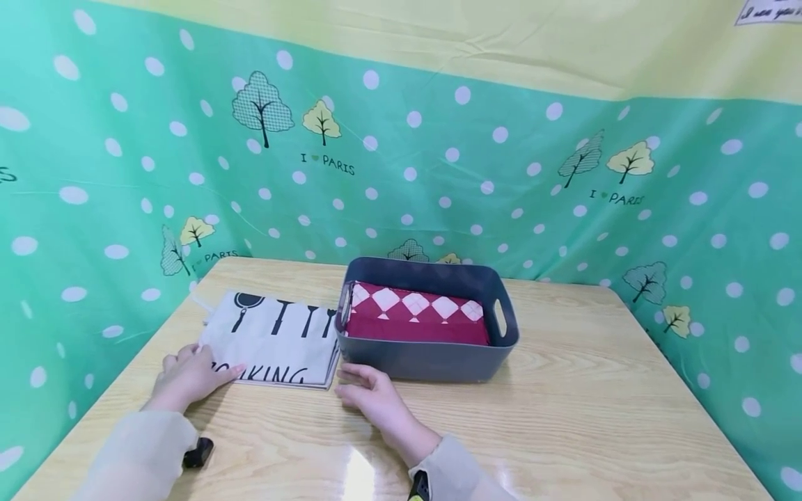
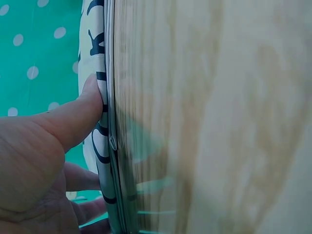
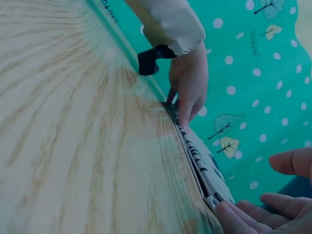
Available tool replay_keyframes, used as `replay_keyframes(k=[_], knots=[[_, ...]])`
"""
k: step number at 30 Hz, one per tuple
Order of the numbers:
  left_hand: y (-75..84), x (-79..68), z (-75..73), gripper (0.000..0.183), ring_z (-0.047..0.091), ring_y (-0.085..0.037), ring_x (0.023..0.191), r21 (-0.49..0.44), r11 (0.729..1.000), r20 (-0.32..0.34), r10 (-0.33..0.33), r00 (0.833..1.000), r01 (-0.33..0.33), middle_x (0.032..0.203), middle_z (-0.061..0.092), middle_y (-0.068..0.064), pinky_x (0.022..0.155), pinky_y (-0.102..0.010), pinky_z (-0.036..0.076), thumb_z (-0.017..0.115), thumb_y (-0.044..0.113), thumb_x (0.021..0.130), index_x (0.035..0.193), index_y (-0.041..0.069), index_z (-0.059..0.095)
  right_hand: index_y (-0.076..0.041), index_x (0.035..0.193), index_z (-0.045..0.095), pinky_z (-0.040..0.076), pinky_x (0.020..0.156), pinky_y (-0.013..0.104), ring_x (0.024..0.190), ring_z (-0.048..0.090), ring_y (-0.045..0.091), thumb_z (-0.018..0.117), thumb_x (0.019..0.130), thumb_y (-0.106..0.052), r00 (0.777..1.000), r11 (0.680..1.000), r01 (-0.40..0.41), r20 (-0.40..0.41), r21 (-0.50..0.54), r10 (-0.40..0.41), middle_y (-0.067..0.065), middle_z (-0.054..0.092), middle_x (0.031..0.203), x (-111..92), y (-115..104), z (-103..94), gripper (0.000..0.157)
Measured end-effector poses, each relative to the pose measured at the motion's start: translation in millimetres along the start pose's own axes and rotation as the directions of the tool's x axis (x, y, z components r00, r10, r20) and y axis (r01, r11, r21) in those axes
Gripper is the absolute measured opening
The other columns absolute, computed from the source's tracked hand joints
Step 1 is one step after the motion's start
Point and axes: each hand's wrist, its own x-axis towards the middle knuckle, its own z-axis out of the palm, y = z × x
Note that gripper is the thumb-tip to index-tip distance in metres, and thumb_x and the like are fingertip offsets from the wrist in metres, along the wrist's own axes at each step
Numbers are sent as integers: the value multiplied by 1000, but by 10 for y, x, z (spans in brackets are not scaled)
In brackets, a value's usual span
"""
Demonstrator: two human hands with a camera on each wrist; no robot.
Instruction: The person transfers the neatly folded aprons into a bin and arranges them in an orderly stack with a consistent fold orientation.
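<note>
A folded white apron [image 1: 269, 334] lies flat at the left of the table, printed with black utensils and lettering; a pale strap shows at its far left corner. My left hand [image 1: 188, 377] rests on its near left corner, thumb on top and fingers along the left edge. In the left wrist view the thumb [image 2: 78, 114] presses the layered front edge. My right hand [image 1: 379, 403] is beside the near right corner, fingers extended and holding nothing. Behind it stands a dark grey plastic bin [image 1: 420, 358] with a folded dark red cloth [image 1: 413, 327], patterned with white diamonds, inside.
The wooden table [image 1: 583, 396] reaches beyond the bin to the right. A green polka-dotted curtain [image 1: 438, 188] hangs along the back and both sides. The bin's left wall stands close against the apron's right edge.
</note>
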Motion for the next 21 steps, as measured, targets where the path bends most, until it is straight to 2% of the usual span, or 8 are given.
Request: replay_keyframes(k=[7,14,21], knots=[[-15,-53,13,112,25,-68,116,9,1000,6,2,1000,-2,137,19,-51,94,-75,33,55,73,85,136,-24,31,10,136,51,56,94,38,122,60,35,64,89,-5,1000,1000,8,-10,21,-8,27,58,135,10,48,26,51],[-52,-109,37,111,25,-69,116,42,999,3,23,1000,-23,135,21,-51,92,-77,34,54,73,86,135,-24,33,8,140,48,54,97,41,130,53,35,63,89,-6,999,999,-22,-29,23,23,26,54,140,19,64,43,55],[-95,-151,81,113,25,-69,116,55,998,1,24,1000,-24,135,21,-51,92,-77,34,54,77,84,134,-23,35,10,141,43,53,99,42,128,54,39,62,89,-6,998,999,-39,-51,22,40,29,50,143,22,60,57,58]])
